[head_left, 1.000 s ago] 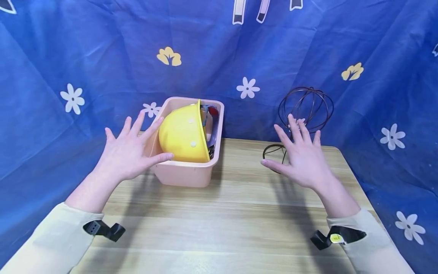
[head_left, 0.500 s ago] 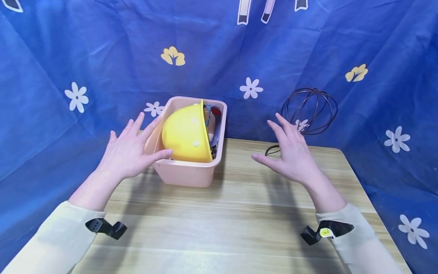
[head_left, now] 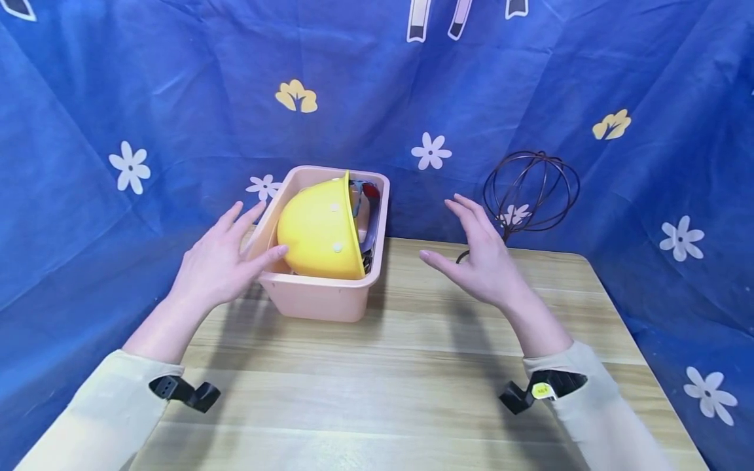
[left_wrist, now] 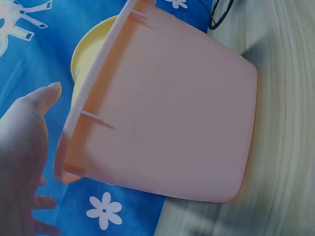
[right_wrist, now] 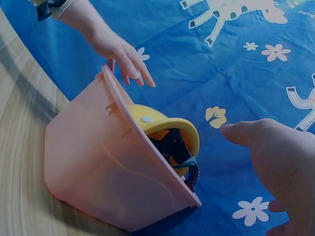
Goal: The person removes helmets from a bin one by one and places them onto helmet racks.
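A pink plastic bin (head_left: 318,302) stands at the back left of the table. In it a yellow hard hat (head_left: 315,229) lies on its side, its open side facing right; dark straps (right_wrist: 174,145) show inside it in the right wrist view. My left hand (head_left: 219,261) hovers by the bin's left rim, fingers extended, thumb overlapping the hat in the head view. My right hand (head_left: 480,258) is raised right of the bin, fingers together and slightly bent, thumb out to the left. Both hands hold nothing. Behind the right hand stands a dark wire globe-shaped stand (head_left: 540,154), its base mostly hidden.
Beside the hat in the bin are a red-and-blue item (head_left: 370,190) and other dark things. The light wooden table (head_left: 377,379) ends at a blue patterned cloth (head_left: 365,85) behind and at the sides. Black wrist straps (head_left: 556,384) sit over both sleeves.
My right hand has moved left toward the bin, and its spread fingers have come together. The left hand has shifted slightly, with its fingers closer together. Bin, hat and stand stay put.
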`<state>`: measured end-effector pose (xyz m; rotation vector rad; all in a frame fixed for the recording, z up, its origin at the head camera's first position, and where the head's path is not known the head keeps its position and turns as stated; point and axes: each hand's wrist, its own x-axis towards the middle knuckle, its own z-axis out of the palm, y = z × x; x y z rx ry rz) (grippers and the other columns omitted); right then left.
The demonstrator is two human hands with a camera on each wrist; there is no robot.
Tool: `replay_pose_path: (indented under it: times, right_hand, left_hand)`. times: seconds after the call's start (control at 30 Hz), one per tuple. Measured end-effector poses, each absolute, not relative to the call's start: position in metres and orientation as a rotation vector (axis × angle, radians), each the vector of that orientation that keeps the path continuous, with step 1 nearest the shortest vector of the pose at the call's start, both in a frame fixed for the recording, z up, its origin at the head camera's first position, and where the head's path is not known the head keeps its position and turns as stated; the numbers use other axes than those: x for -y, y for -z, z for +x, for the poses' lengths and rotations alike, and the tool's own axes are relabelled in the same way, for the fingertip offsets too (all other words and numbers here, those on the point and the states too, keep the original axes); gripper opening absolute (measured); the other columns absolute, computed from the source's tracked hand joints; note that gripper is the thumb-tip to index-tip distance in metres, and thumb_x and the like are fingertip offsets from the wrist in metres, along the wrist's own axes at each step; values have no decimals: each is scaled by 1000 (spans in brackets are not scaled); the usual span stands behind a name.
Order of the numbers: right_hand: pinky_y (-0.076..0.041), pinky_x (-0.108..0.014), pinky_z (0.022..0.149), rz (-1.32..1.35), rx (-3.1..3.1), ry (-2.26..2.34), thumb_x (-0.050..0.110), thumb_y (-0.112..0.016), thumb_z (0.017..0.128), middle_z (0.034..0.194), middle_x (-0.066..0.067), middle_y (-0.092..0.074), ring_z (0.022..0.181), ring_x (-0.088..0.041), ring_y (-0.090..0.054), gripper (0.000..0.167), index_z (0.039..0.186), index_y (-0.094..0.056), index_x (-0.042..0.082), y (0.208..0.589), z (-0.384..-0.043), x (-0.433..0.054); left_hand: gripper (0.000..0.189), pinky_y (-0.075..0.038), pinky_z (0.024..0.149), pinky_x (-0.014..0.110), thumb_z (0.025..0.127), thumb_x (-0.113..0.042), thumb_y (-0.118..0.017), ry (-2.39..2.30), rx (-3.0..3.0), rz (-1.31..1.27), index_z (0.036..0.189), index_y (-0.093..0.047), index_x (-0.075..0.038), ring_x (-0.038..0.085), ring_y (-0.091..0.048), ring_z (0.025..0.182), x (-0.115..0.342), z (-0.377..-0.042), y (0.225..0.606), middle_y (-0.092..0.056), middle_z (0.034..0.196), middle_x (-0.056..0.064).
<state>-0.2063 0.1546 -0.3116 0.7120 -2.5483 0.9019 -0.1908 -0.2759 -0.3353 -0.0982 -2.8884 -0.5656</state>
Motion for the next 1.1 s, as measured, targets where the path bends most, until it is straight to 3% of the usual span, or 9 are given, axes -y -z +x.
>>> replay_pose_path:
  times: [0.2, 0.43, 0.67, 0.9, 1.1]
  right_hand:
    - [-37, -56, 118, 740, 2467, -996, 46, -85, 90, 165, -5, -40, 150, -25, -39, 86, 159, -47, 10, 315, -210, -144]
    - [-51, -48, 106, 727, 2464, -1128, 42, -85, 91, 162, -5, -45, 138, -26, -53, 87, 162, -43, 13, 317, -213, -135]
    - [-53, -47, 105, 692, 2480, -1293, 40, -83, 94, 161, -5, -46, 136, -25, -56, 84, 163, -41, 17, 314, -213, -125]
    - [-54, -48, 103, 706, 2442, -1406, 36, -83, 94, 159, -7, -49, 133, -32, -60, 79, 161, -45, 16, 315, -214, -115]
    - [-53, -46, 104, 697, 2438, -1445, 38, -82, 94, 159, -4, -50, 132, -25, -60, 78, 161, -45, 18, 317, -216, -108]
  left_hand:
    - [93, -25, 104, 86, 95, -76, -56, 693, 2834, -71, 170, -25, -31, 55, -28, 150, 278, -193, 341, -19, 174, 18]
    - [85, -25, 111, 80, 98, -68, -60, 829, 2755, -73, 168, -35, -27, 52, -29, 152, 282, -200, 349, -30, 169, 23]
    - [78, -41, 107, 71, 100, -63, -63, 972, 2672, -43, 164, -45, -22, 51, -50, 139, 284, -204, 354, -41, 165, 19]
    - [74, -47, 105, 64, 98, -63, -65, 1067, 2637, 48, 158, -53, -21, 44, -58, 135, 282, -205, 358, -49, 159, 19]
    - [66, -51, 102, 57, 98, -57, -70, 1076, 2595, 114, 153, -61, -22, 39, -65, 127, 279, -204, 363, -62, 146, 20]
